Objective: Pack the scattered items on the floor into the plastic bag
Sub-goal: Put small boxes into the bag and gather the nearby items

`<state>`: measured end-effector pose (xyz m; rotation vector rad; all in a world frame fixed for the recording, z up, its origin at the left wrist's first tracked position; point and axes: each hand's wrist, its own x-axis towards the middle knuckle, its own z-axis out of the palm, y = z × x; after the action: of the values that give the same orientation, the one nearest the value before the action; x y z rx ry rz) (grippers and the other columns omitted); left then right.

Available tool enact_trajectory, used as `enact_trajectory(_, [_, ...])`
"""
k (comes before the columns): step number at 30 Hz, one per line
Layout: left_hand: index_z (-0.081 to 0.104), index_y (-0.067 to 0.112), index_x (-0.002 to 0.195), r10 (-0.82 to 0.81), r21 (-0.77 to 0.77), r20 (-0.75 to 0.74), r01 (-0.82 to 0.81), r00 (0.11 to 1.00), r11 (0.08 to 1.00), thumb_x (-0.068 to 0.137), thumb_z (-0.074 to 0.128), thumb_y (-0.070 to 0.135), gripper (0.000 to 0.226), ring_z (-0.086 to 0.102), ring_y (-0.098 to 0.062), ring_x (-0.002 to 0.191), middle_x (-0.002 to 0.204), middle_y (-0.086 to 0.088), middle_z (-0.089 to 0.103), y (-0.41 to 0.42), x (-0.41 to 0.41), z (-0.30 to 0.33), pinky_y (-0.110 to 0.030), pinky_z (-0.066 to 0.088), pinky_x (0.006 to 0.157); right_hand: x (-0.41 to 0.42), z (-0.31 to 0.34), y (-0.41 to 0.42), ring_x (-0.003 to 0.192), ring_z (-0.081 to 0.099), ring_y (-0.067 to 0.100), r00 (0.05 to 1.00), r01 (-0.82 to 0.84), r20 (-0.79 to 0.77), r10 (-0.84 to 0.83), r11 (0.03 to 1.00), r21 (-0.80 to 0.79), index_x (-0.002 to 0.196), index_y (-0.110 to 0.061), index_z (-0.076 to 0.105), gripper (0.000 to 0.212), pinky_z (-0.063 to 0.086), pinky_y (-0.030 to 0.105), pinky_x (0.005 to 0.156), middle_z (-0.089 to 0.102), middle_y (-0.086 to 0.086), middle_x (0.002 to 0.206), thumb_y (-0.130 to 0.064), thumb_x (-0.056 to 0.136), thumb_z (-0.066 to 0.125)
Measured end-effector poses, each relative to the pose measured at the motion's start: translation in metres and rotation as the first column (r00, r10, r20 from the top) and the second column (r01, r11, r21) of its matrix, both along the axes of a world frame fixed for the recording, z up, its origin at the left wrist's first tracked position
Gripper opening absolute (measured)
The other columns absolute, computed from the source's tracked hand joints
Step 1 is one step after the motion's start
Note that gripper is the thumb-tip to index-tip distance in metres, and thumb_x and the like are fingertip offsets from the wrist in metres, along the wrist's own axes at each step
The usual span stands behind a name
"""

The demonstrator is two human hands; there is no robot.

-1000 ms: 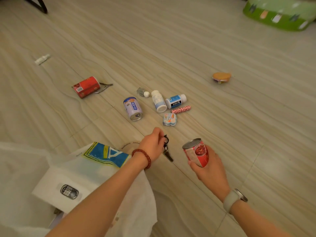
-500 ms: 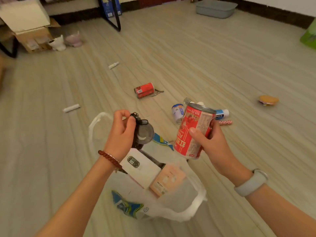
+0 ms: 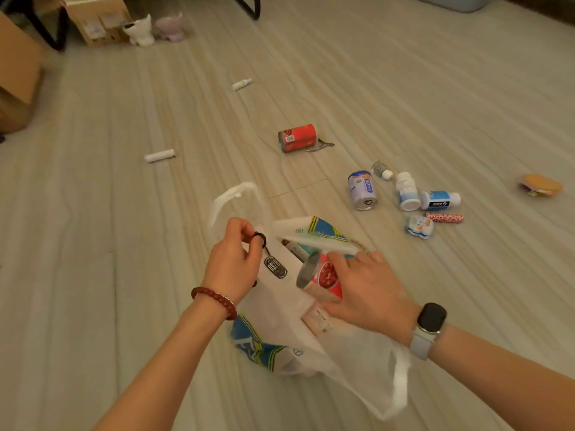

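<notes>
A white plastic bag [image 3: 280, 353] with blue and yellow print lies open on the floor right below me. A white box [image 3: 275, 267] and a pinkish box [image 3: 317, 318] are inside it. My left hand [image 3: 231, 262] pinches a black key ring [image 3: 259, 239] over the bag's mouth. My right hand [image 3: 367, 290] grips a red can [image 3: 320, 275], tilted, in the bag's opening. Still on the floor are another red can [image 3: 297, 137], a purple-white can [image 3: 362, 189], a white bottle [image 3: 407, 191], a blue-label bottle [image 3: 440, 200], a pink spotted tube [image 3: 445, 217] and a small blue pack [image 3: 419, 226].
Metal clippers [image 3: 320, 146] lie against the far red can. A small glass bottle [image 3: 381, 169], a burger-shaped item [image 3: 541, 185] and two white tubes [image 3: 159, 156] [image 3: 242, 84] lie further out. Cardboard boxes [image 3: 96, 20] and a white figurine [image 3: 140, 31] stand at the back left.
Both hands have come from the floor to the bag. The red can went from upright in the air to tilted down in the bag's opening. The key ring is lower, over the bag.
</notes>
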<state>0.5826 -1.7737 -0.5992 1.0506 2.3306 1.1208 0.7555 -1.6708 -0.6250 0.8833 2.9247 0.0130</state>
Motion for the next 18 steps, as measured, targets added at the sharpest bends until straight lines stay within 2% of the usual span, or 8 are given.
enact_trajectory(2, [0.038,0.018,0.089,-0.015,0.009,-0.012,0.015,1.0,1.0,0.091,0.046,0.016,0.009,0.045,-0.009,0.041,0.071,0.011,0.053,0.005,0.002,0.002,-0.027,0.046,0.05,-0.004,-0.003,0.012,0.066,0.059,0.03,0.996,0.065,-0.064,-0.058,0.991,0.117,0.098,-0.01,0.058,0.064,0.03,0.038,0.067,0.068,0.009,0.07,-0.062,0.062,0.048])
enact_trajectory(5, [0.04,0.021,0.086,-0.052,0.006,-0.059,0.052,0.997,0.999,0.09,0.048,0.017,0.009,0.053,-0.02,0.053,0.068,0.005,0.05,0.01,0.007,0.0,-0.039,0.052,0.057,-0.015,-0.005,0.025,0.073,0.059,0.03,0.994,0.097,-0.06,-0.091,0.988,0.119,0.103,-0.006,0.057,0.065,0.036,0.036,0.069,0.066,0.011,0.084,-0.055,0.061,0.066])
enact_trajectory(9, [0.041,0.025,0.087,-0.128,0.013,-0.107,0.13,0.986,0.991,0.089,0.05,0.016,0.013,0.057,-0.014,0.064,0.092,0.005,0.049,0.008,0.017,-0.007,-0.029,0.048,0.057,-0.021,-0.015,0.025,0.078,0.06,0.029,0.995,0.062,-0.088,-0.055,0.995,0.08,0.109,-0.006,0.056,0.067,0.042,0.036,0.071,0.063,0.01,0.093,-0.05,0.061,0.071])
enact_trajectory(11, [0.04,0.031,0.082,-0.145,0.006,-0.059,0.146,0.988,0.989,0.09,0.049,0.016,0.019,0.057,-0.012,0.066,0.087,0.006,0.054,0.01,0.021,-0.009,-0.027,0.05,0.059,-0.015,-0.016,0.027,0.084,0.061,0.026,0.992,0.064,-0.117,-0.054,0.994,0.086,0.112,-0.009,0.056,0.07,0.044,0.036,0.071,0.066,0.008,0.096,-0.054,0.061,0.071])
enact_trajectory(13, [0.037,0.035,0.075,-0.143,0.031,0.046,0.142,0.989,0.989,0.09,0.048,0.015,0.027,0.059,-0.011,0.065,0.078,0.006,0.06,0.013,0.026,-0.009,-0.024,0.05,0.056,-0.005,-0.017,0.033,0.103,0.056,0.028,0.989,0.058,-0.14,-0.045,0.994,0.088,0.116,-0.013,0.056,0.065,0.045,0.043,0.08,0.063,0.01,0.112,-0.053,0.065,0.068])
enact_trajectory(15, [0.037,0.034,0.074,-0.128,0.069,0.133,0.12,0.983,0.99,0.09,0.048,0.014,0.028,0.061,-0.014,0.061,0.079,0.001,0.062,0.017,0.031,-0.008,-0.028,0.056,0.053,0.005,-0.019,0.04,0.127,0.038,0.035,0.971,0.108,-0.206,-0.119,0.992,-0.066,0.124,-0.02,0.052,0.056,0.037,0.053,0.097,0.044,0.015,0.136,-0.046,0.076,0.064])
enact_trajectory(17, [0.038,0.033,0.075,-0.124,0.09,0.186,0.109,0.975,0.99,0.09,0.048,0.014,0.026,0.063,-0.016,0.067,0.087,-0.002,0.064,0.02,0.036,-0.008,-0.03,0.057,0.051,0.011,-0.018,0.044,0.135,0.026,0.034,0.935,0.132,-0.242,-0.26,0.886,-0.445,0.134,-0.026,0.041,0.049,0.029,0.044,0.108,0.025,0.015,0.148,-0.033,0.087,0.055])
enact_trajectory(18, [0.038,0.033,0.075,-0.123,0.094,0.196,0.106,0.973,0.99,0.09,0.049,0.014,0.026,0.064,-0.015,0.069,0.091,-0.003,0.065,0.021,0.039,-0.008,-0.03,0.058,0.052,0.013,-0.019,0.047,0.133,0.032,0.031,0.935,0.101,-0.233,-0.269,0.828,-0.552,0.137,-0.026,0.037,0.049,0.031,0.038,0.107,0.03,0.014,0.147,-0.028,0.091,0.051])
